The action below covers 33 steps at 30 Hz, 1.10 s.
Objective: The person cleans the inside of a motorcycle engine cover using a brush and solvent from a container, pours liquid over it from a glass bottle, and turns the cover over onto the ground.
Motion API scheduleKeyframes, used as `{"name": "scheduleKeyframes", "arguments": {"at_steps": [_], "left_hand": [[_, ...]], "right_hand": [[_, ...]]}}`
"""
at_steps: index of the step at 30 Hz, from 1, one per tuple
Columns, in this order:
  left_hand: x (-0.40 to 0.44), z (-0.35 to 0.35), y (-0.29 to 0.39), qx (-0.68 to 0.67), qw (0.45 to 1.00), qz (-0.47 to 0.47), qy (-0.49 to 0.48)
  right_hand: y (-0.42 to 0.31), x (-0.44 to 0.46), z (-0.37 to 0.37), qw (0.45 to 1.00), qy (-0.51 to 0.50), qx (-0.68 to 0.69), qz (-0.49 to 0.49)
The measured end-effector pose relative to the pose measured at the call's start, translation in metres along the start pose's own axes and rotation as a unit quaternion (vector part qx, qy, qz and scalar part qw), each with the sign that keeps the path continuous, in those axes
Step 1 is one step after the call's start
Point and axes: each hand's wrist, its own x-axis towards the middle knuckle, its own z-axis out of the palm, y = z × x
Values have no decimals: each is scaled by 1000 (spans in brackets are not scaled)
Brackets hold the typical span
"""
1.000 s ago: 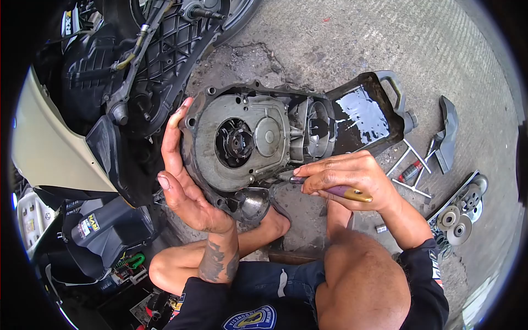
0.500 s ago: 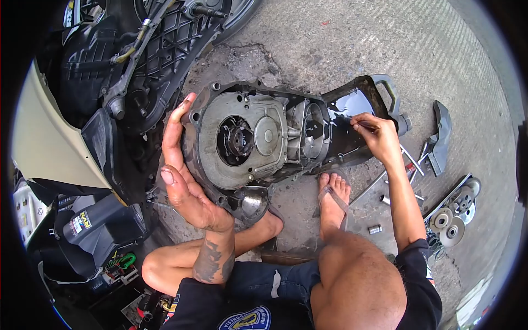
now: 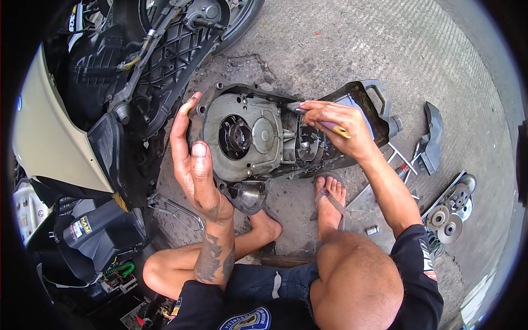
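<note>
A large grey metal engine casing cover (image 3: 214, 159) is tilted up in front of me, with a round opening at its left side. My left hand (image 3: 192, 165) holds its left rim, the palm against the edge and the fingers spread. In my right hand (image 3: 341, 126) is a paintbrush (image 3: 333, 127) with a purple and yellow handle. Its dark bristles reach the upper right part of the cover, by the ribbed section. The cover's right end overlaps a cut-open jerrycan (image 3: 369, 88), in which shiny liquid shows beneath my right hand.
A partly dismantled scooter (image 3: 181, 49) stands at upper left, with a cream body panel (image 3: 49, 126). To the right are a dark plastic piece (image 3: 433, 135), round metal pulley parts (image 3: 451, 225), a socket (image 3: 373, 229) and several tools. A wire-like metal stand (image 3: 176, 212) lies at left.
My right hand has moved left with the paintbrush, from over the jerrycan to the cover. The cover and my left hand have shifted slightly.
</note>
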Motion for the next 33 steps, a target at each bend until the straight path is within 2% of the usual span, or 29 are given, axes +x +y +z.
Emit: {"name": "scheduleKeyframes", "arguments": {"at_steps": [1,3,5,6,9,13,17,19,21,24,27,29,33], "left_hand": [[3,-3,-1,20,1000,2,-8],[5,-3,-1,39,999,5,-11],[2,-1,1,23,1000,-6,-10],[1,2,2,-11,1000,-7,-4],[4,2,2,4,1000,-13,-4],[5,-1,1,-9,1000,-12,-12],[5,2,1,48,999,-8,-9],[8,-2,-3,49,999,1,-9],[7,-2,-3,32,999,-1,-11],[7,-3,-3,37,999,1,-13],[8,-5,-7,42,999,6,-8],[7,-2,-2,38,999,-13,-5],[5,-1,-5,40,999,-6,2]], "right_hand": [[5,-5,-1,999,-18,-2,37],[4,-5,-2,999,-30,-15,32],[-22,7,-3,998,21,-22,-54],[-24,13,-6,998,6,-19,-63],[-12,12,-13,999,-22,-21,-11],[-11,12,-17,998,-38,-50,-23],[-9,7,-19,1000,6,1,4],[8,-6,-19,998,16,-1,60],[17,-11,-18,998,16,7,65],[24,-20,-14,991,74,80,81],[36,-39,-9,988,88,56,114],[44,-50,-4,990,52,16,128],[52,-53,9,989,76,-19,124]]}}
